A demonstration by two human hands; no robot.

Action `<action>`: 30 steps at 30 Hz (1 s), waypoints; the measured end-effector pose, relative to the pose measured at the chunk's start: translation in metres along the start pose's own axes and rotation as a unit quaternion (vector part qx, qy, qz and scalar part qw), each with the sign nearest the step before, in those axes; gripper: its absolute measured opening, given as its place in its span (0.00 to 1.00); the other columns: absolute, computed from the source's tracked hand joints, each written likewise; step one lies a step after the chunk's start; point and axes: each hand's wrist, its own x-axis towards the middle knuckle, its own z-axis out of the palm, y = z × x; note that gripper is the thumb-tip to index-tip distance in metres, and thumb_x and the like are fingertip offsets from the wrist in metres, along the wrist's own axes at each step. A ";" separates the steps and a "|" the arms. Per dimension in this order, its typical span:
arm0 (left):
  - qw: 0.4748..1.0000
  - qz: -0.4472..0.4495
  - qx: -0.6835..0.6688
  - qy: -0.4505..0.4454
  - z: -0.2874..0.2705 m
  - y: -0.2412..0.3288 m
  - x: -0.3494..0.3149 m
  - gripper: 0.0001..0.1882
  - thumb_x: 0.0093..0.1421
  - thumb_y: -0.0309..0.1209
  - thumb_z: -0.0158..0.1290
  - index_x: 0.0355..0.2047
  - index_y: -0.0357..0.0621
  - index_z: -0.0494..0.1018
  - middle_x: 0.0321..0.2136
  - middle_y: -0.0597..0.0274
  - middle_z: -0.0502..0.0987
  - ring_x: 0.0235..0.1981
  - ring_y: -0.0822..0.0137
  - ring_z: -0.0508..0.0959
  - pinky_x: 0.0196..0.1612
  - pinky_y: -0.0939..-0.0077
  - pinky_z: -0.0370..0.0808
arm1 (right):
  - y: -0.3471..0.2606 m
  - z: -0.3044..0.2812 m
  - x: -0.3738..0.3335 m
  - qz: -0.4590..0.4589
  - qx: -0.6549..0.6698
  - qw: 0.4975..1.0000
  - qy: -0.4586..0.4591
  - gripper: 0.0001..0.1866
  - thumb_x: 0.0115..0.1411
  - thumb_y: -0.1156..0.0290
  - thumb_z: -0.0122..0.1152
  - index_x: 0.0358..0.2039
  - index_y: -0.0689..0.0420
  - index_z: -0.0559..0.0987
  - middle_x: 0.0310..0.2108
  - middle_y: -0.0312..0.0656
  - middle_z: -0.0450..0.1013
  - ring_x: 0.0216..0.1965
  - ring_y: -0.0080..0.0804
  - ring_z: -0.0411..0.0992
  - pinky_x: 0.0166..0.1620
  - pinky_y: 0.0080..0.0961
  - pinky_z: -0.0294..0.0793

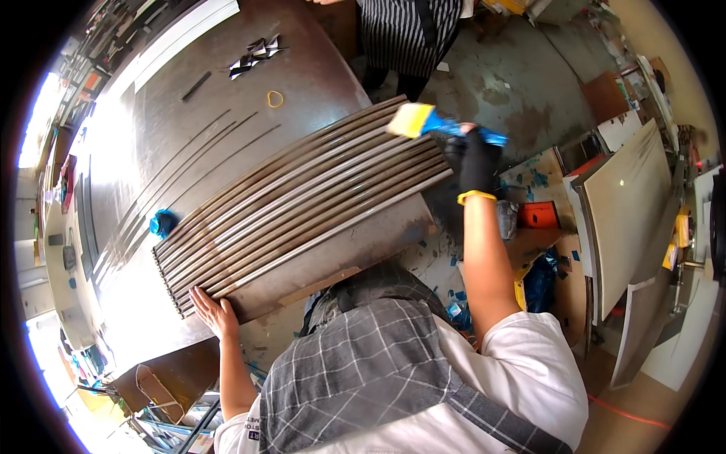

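Observation:
Across the dark metal table lies a row of several long metal tubes (302, 181), side by side. My left hand (217, 312), bare, rests flat with fingers stretched on the near left ends of the tubes. Over the tubes' right ends, my right hand (478, 159), in a black glove with a yellow band at the wrist, is closed round the blue handle of a flat brush (411, 120). Its pale yellow end points left, just above the far tubes; motion blurs the blue handle. Whether the brush touches a tube I cannot tell.
A blue crumpled bundle (162, 223) sits by the tubes' left ends. Thin rods (193, 155), a yellow ring (274, 99) and black-and-white scraps (255, 56) lie farther back on the table (318, 76). A person in a striped apron (408, 34) stands beyond. Large panels (624, 219) lean at right.

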 end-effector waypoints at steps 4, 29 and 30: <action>1.000 -0.001 0.003 -0.003 -0.010 -0.003 0.004 0.38 0.56 0.34 0.44 0.65 0.39 0.45 0.66 0.47 0.44 0.68 0.51 0.42 0.67 0.56 0.40 | 0.008 0.022 0.002 -0.032 -0.088 0.994 0.049 0.10 0.53 0.67 0.60 0.22 0.60 0.75 0.14 0.37 0.69 0.12 0.24 0.68 0.18 0.17 0.68; 0.988 0.091 -0.077 -0.096 -0.052 -0.078 0.041 0.47 0.46 0.43 0.61 0.64 0.48 0.51 0.66 0.51 0.48 0.67 0.53 0.46 0.66 0.51 0.41 | 0.079 0.179 -0.109 -0.427 -0.700 0.544 -0.179 0.08 0.57 0.64 0.56 0.37 0.48 0.76 0.31 0.44 0.75 0.32 0.46 0.74 0.33 0.39 0.72; 0.986 0.108 -0.084 -0.100 -0.056 -0.094 0.046 0.49 0.44 0.44 0.63 0.64 0.48 0.53 0.66 0.51 0.48 0.67 0.52 0.48 0.66 0.50 0.43 | 0.095 0.200 -0.137 -0.442 -0.679 0.549 -0.205 0.09 0.56 0.65 0.57 0.38 0.49 0.75 0.30 0.44 0.75 0.31 0.45 0.74 0.33 0.39 0.72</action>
